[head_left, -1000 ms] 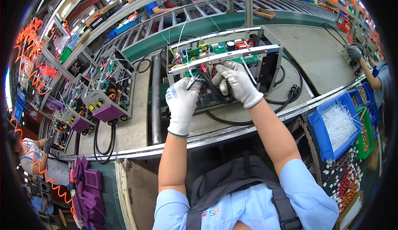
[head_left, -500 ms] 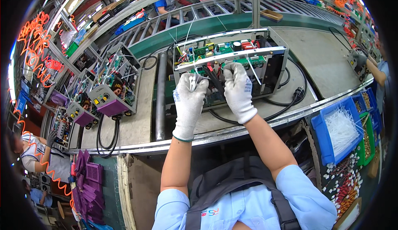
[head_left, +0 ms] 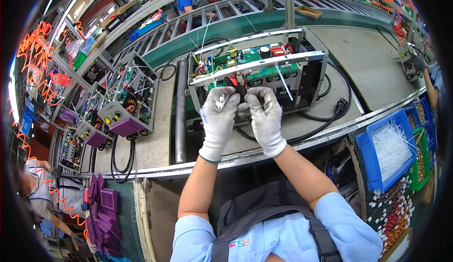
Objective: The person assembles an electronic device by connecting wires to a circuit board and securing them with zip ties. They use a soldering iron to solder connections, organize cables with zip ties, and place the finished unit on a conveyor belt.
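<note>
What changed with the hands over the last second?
Both gloved hands drew together at the front of the open metal chassis: the left hand now pinches a white cable tie, and the right hand has come in beside it over the black wires. The chassis, its green circuit boards and the black power cord stayed put.

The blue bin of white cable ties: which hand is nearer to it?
Right. The right hand works at the open metal chassis, on the side toward the blue bin; the left hand is beside it, farther away.
</note>
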